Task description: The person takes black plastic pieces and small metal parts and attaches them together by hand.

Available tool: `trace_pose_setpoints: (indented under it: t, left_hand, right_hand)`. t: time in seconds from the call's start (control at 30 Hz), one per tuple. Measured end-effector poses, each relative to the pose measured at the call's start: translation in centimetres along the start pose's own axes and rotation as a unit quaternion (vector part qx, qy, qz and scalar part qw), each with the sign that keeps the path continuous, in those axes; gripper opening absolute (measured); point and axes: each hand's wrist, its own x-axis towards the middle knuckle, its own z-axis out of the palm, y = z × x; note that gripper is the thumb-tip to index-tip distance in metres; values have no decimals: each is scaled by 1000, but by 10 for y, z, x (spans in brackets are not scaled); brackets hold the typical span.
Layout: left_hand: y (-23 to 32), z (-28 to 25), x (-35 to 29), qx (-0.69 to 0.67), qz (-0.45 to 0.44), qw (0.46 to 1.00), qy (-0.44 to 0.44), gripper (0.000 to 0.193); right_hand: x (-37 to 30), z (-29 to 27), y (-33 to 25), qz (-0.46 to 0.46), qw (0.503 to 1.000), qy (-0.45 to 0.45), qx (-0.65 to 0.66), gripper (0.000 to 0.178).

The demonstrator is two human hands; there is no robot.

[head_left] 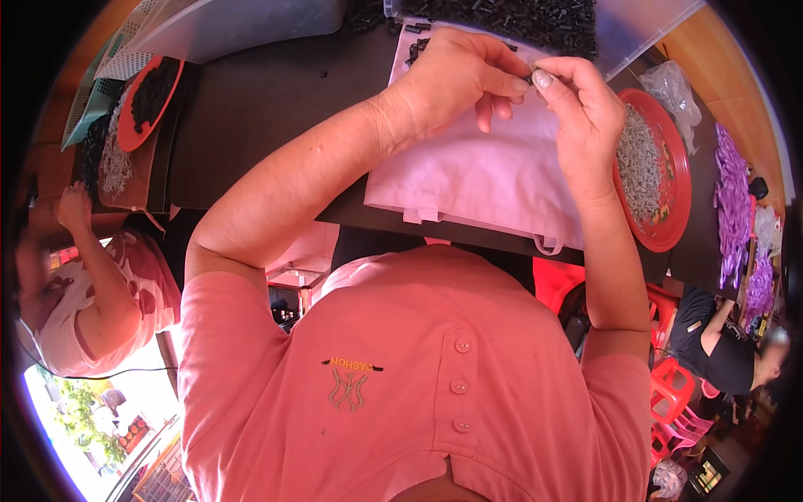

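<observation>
My left hand [458, 77] and my right hand [583, 109] meet fingertip to fingertip over a pale pink cloth [477, 171] with strap-like loops on its near edge. Each thumb and forefinger is pinched together around something tiny and dark, mostly hidden by the fingertips. The other fingers of the left hand are loosely curled. Just beyond the hands stands a clear plastic bin [648, 38] with a heap of small black tube-like pieces [544, 25]. Right of my right hand is a red tray [676, 197] with a pile of small silvery metal pieces [637, 167].
A large translucent bin [242, 29] stands on the dark table [251, 113] at the far left. Beyond it are a red plate [127, 117] of black pieces and a green basket [88, 109]. Purple bundles [732, 201] lie at right. Other people [109, 301] sit on both sides.
</observation>
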Motion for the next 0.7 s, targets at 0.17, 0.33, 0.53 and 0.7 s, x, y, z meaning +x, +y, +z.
trace_pose_setpoints:
  t: [0.17,0.33,0.53,0.7]
  left_hand:
    - [-1,-2,0,-6,-4,1000,-16,18]
    - [-2,-2,2,-4,-11,1000,-12,18]
    - [-2,-2,1,-5,-20,1000,-1,17]
    - [0,0,-1,-22,-20,999,-12,17]
  right_hand:
    - [3,-5,1,138,977,-16,162,7]
    - [1,-2,1,102,989,-12,111,7]
    - [-1,1,-2,-8,1000,7,-11,7]
    - [-1,0,-2,0,1000,4,-2,7]
